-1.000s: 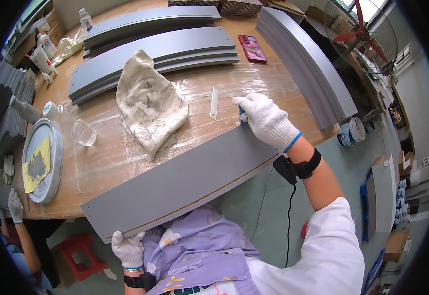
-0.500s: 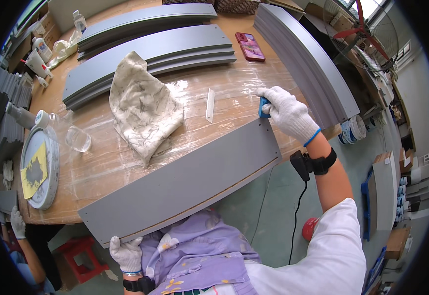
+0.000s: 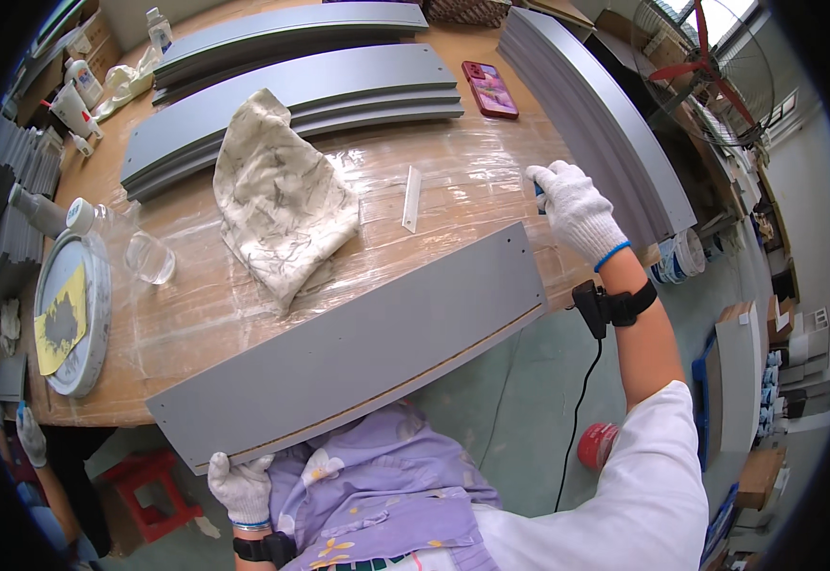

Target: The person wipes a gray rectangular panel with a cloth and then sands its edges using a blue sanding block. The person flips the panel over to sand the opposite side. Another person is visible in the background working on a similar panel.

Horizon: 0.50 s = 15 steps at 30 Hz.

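A long grey board (image 3: 358,347) lies slantwise along the near edge of the table, with small holes at its ends and a brown groove along its near side. My left hand (image 3: 241,488), in a white knitted glove, grips the board's near left corner, thumb at the edge. Off the board's right end, my gloved right hand (image 3: 575,211) is closed round a small blue block (image 3: 540,189), mostly hidden by the fingers. A stained white cloth (image 3: 282,205) lies beyond the board, next to a thin white strip (image 3: 412,199).
Stacks of grey boards stand at the back (image 3: 291,109) and right (image 3: 615,124). A phone (image 3: 490,89) lies between them. At left are a clear bottle (image 3: 153,259) and a round lid (image 3: 101,328) with yellow sandpaper (image 3: 61,324). A co-worker's gloved hand (image 3: 31,438) shows at far left.
My right hand has moved right with the blue block, away from the board's far right corner. My left hand stays at the near left corner.
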Available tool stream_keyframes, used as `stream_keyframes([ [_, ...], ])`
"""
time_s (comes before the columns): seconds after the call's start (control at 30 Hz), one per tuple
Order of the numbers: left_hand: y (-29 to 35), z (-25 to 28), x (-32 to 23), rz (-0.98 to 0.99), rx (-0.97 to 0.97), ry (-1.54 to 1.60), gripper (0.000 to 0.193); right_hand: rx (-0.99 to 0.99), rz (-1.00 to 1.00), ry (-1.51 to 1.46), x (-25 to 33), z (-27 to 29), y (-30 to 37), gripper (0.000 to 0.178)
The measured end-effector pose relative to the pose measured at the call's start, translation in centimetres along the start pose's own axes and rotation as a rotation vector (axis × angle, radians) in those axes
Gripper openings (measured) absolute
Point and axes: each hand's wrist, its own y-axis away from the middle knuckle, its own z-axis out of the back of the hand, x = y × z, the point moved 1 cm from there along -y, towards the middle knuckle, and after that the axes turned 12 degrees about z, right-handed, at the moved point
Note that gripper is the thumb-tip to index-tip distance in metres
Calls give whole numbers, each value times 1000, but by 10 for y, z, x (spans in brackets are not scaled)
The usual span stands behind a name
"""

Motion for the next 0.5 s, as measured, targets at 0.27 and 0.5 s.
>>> stream_keyframes([
  [0.27, 0, 6, -1, -31, -54, -67, 35, -103, 96, -252, 36, -9, 4, 32],
  [0.5, 0, 3, -2, -9, -40, -19, 34, -69, 379, -410, 105, -16, -7, 39],
])
